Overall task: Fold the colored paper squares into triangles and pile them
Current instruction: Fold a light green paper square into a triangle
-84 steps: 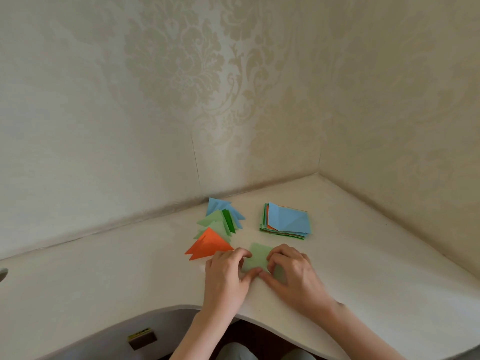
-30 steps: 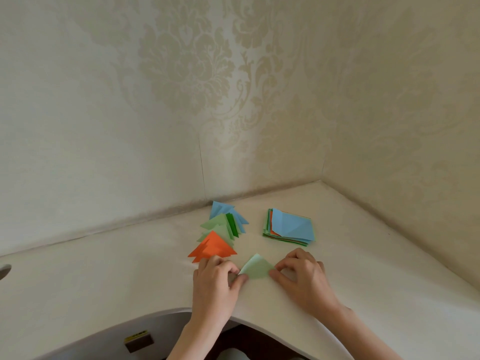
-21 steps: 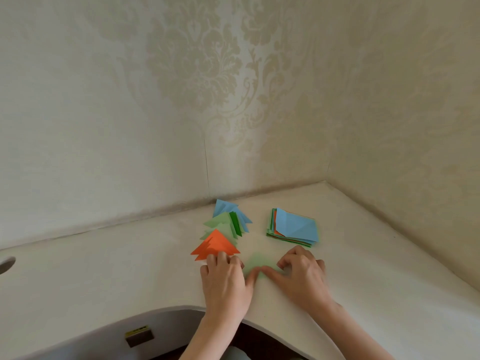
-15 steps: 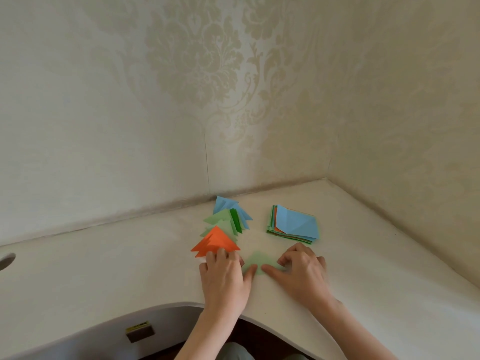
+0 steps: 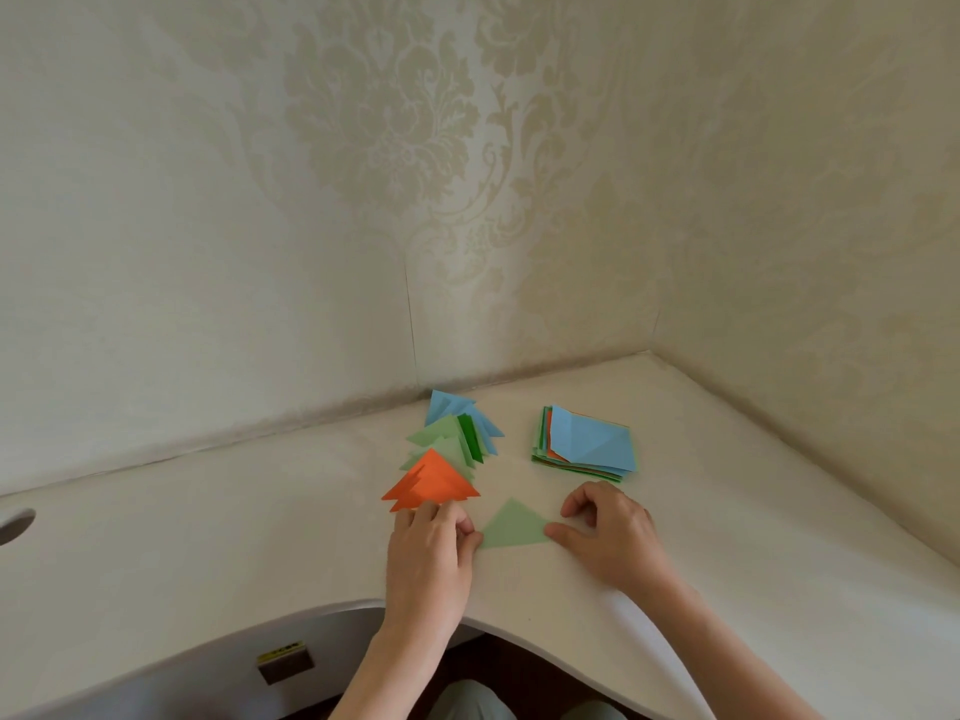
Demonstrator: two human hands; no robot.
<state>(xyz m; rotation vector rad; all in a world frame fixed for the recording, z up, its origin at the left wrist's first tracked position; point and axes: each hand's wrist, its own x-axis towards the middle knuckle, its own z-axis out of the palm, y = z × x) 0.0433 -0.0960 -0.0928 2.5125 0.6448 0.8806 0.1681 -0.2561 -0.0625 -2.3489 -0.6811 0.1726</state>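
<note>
Between the two hands, low centre of frame, the light green triangle (image 5: 511,527) lies flat, long edge left-right, left hand (image 5: 434,553) pinching one end, right hand (image 5: 610,537) thumb pressing the other, pile of triangles (image 5: 441,459) up-left, nearer the left.

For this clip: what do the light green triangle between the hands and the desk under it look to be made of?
Light green triangle: thin matte paper, judging by its flat lie, crisp straight edges and lack of shine. Desk: a smooth cream surface with a soft sheen and a rounded, curved front edge, probably laminate or painted board; the look leaves that open.
</note>
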